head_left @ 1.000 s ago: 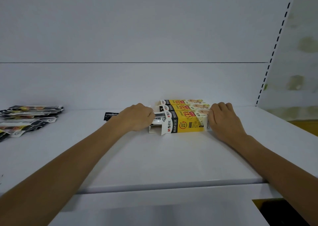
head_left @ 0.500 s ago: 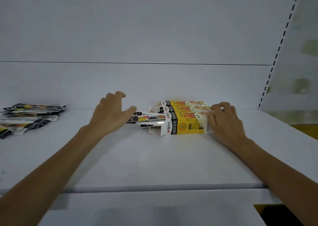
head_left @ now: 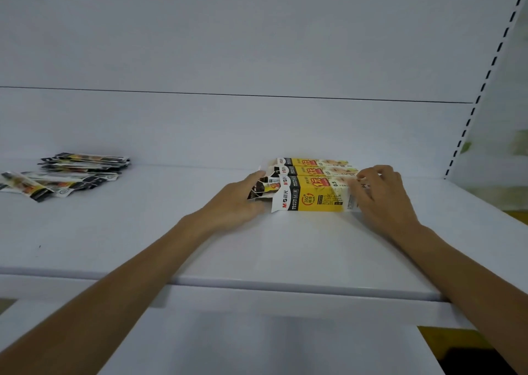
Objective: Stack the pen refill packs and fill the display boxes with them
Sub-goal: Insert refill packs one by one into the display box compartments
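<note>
We saw a white shelf (head_left: 285,254) spanning the frame, its rounded front edge low in the picture. Behind it rose a white back panel (head_left: 228,46) crossed by a thin dark seam. At the upper right stood a slotted upright (head_left: 483,86), with a blurred greenish wall (head_left: 511,146) beyond.

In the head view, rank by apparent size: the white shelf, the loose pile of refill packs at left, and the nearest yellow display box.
1. White shelf, by far the largest.
2 and 3. Loose pile of black-and-yellow refill packs and nearest yellow cardboard display box: the pile spreads somewhat wider, but they look close; unranked.
</note>
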The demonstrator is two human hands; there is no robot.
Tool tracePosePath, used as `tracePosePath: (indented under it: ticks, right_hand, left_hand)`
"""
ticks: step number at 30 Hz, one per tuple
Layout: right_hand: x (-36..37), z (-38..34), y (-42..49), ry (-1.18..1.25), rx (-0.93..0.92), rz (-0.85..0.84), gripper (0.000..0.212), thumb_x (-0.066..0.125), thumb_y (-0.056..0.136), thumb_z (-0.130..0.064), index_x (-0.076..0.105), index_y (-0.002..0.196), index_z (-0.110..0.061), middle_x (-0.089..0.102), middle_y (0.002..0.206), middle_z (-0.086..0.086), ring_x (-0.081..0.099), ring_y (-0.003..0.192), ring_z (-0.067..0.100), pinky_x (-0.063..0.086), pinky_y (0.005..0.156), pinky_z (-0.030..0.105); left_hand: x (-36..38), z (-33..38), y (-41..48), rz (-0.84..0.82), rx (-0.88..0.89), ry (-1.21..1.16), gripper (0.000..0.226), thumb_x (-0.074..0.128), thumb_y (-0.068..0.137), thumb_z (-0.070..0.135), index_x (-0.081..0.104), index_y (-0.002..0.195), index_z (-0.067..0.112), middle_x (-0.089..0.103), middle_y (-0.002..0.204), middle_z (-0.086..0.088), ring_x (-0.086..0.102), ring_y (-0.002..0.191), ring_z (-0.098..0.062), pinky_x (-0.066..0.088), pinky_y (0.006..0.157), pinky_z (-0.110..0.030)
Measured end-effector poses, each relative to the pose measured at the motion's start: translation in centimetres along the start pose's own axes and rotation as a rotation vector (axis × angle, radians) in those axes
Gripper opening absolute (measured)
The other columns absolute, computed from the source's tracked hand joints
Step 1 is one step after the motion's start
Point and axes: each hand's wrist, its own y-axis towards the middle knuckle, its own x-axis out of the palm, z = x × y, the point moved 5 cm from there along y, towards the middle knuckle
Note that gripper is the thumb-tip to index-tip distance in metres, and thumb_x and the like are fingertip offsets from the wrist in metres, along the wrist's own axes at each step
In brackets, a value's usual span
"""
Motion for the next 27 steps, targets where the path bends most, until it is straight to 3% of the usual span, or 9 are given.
tracePosePath:
  ticks: [1,3,7,11,13,16,22,27]
  right_hand:
    - [0.0,0.1,-0.1,0.048,0.047,-0.019,0.044,0.038,0.089,-0.047,0.056,0.110,-0.013,0.047,0.117,0.009,0.042,0.107,0.028,0.039,0.079,0.035]
    - [-0.1,-0.3,-0.3,0.107,0.090,-0.052,0.052,0.034,0.086,-0.057,0.056,0.110,-0.016,0.044,0.121,0.004,0.037,0.111,0.023,0.036,0.077,0.031]
    - [-0.5,-0.3,-0.3,0.184,0.166,-0.076,0.041,0.055,0.085,-0.046,0.055,0.111,-0.013,0.042,0.123,0.003,0.033,0.115,0.022,0.038,0.074,0.032]
    - [-0.7,-0.9,-0.5,0.167,0.139,-0.085,0.042,0.058,0.083,-0.047,0.056,0.111,-0.015,0.043,0.124,0.001,0.034,0.118,0.019,0.038,0.075,0.031]
    - [-0.7,-1.0,-0.5,0.175,0.147,-0.085,0.044,0.058,0.083,-0.047,0.056,0.113,-0.015,0.043,0.125,0.002,0.033,0.119,0.019,0.039,0.077,0.032]
    - [-0.9,-1.1,-0.6,0.200,0.142,-0.091,0.044,0.057,0.084,-0.046,0.055,0.116,-0.016,0.043,0.125,0.002,0.033,0.120,0.018,0.036,0.077,0.029]
    - [-0.7,-1.0,-0.4,0.203,0.148,-0.118,0.044,0.056,0.085,-0.047,0.054,0.118,-0.017,0.045,0.124,0.001,0.032,0.120,0.017,0.035,0.078,0.028]
    - [-0.6,-0.9,-0.4,0.213,0.153,-0.121,0.044,0.056,0.085,-0.048,0.054,0.117,-0.018,0.046,0.124,0.000,0.032,0.119,0.017,0.034,0.077,0.028]
  left_hand:
    - [0.3,0.2,0.1,-0.014,-0.016,-0.073,0.063,0.055,0.089,0.028,0.024,0.143,0.034,0.053,0.119,0.009,0.052,0.095,-0.004,0.034,0.067,-0.009]
    - [0.9,0.6,0.6,-0.046,-0.028,-0.129,0.065,0.054,0.091,0.025,0.018,0.144,0.037,0.051,0.113,0.013,0.050,0.095,-0.005,0.034,0.068,-0.007]
    - [1.6,0.6,1.4,-0.089,-0.049,-0.118,0.067,0.050,0.092,0.024,0.011,0.144,0.037,0.052,0.115,0.008,0.049,0.106,-0.014,0.037,0.074,-0.011]
    - [-1.0,-1.3,1.5,0.231,-0.092,0.207,0.057,0.044,0.084,0.043,0.036,0.139,0.029,0.050,0.129,-0.005,0.043,0.121,-0.025,0.036,0.101,-0.038]
    - [-1.7,-1.6,1.0,0.350,-0.070,0.211,0.039,0.049,0.090,0.036,0.051,0.128,0.025,0.055,0.122,-0.005,0.049,0.113,-0.023,0.039,0.095,-0.035]
    - [-1.3,-1.6,1.0,0.304,-0.035,0.062,0.021,0.052,0.092,0.029,0.063,0.109,0.022,0.066,0.108,0.001,0.058,0.097,-0.015,0.040,0.077,-0.026]
    - [-1.2,-1.9,1.8,0.358,-0.128,-0.156,0.020,0.053,0.090,0.034,0.063,0.099,0.019,0.063,0.103,0.004,0.052,0.090,-0.009,0.035,0.065,-0.013]
    - [-1.1,-1.9,2.4,0.281,-0.159,-0.153,0.030,0.058,0.088,0.037,0.059,0.111,0.018,0.060,0.100,0.004,0.051,0.090,-0.011,0.034,0.062,-0.014]
